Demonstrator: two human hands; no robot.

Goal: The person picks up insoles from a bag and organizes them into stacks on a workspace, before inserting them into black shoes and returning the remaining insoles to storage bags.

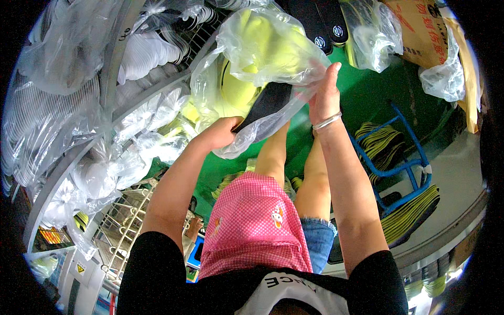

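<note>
A big clear plastic bag (273, 50) with yellow-green, insole-like pieces (237, 86) in it hangs in front of me, its mouth toward me. My left hand (219, 134) is closed at the bag's lower left rim, by the end of a black insole (266, 104) that lies in the mouth. Whether the fingers pinch the insole too is hard to see. On the other side my right hand (325, 97) grips the bag's right rim, thumb pointing up, the other fingers partly hidden by the film.
Racks at left hold bagged white insoles (149, 55). Black insoles (328, 23), another filled bag (370, 37) and a brown carton (420, 31) are at the far side. At right, a blue metal frame (401, 170) stands by stacked yellow-edged insoles (412, 212). The floor (362, 89) is green.
</note>
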